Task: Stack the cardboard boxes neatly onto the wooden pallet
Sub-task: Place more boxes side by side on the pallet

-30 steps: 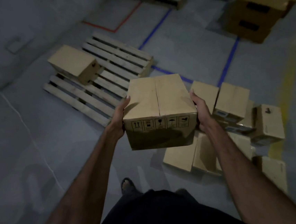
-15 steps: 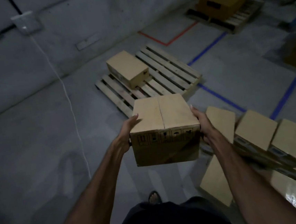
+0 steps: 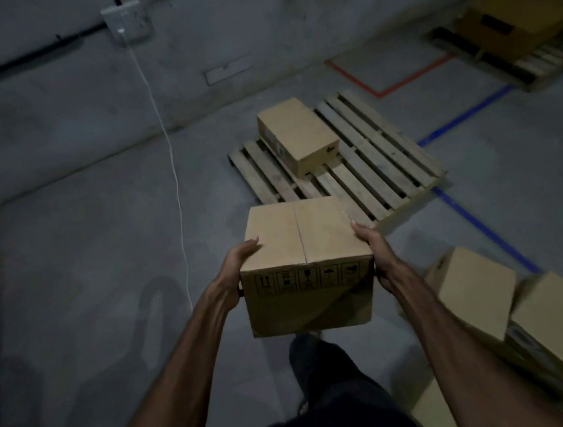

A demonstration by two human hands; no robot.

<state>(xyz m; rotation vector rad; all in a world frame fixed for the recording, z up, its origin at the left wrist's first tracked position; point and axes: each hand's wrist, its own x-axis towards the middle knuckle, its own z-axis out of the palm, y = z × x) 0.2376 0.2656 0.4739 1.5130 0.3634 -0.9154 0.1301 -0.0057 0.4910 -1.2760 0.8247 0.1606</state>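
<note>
- The carried box [image 3: 303, 262] is held off the floor between both hands, just short of the near corner of the wooden pallet [image 3: 365, 167]; its far edge overlaps that corner in the view.
- The left hand [image 3: 240, 263] clasps the box's left side with the thumb over the top edge; the right hand [image 3: 372, 247] does the same on the right side, fingers hidden behind the cardboard.
- A second box [image 3: 298, 136] lies on the pallet's far-left part, taking up a small share; bare slats stay open to its right and nearer the carried box.
- Bare grey floor [image 3: 104, 247] lies open left of the pallet, crossed only by a thin white cable [image 3: 169, 155] hanging from a wall socket [image 3: 126, 21].
- Right of the carried box, a heap of loose boxes [image 3: 510, 315] crowds the floor, close beside the right forearm.
- A blue floor line [image 3: 481, 228] runs past the pallet's right edge; a red line [image 3: 388, 86] marks a corner beyond it.
- The carried box's near face bears a row of five black handling symbols [image 3: 308, 277]; no wording can be read.
- The carried box's top flaps are closed, meeting at a centre seam; its contents are unseen.
- A far pallet [image 3: 547, 57], beyond the red line, carries a darker carton [image 3: 516, 18].
</note>
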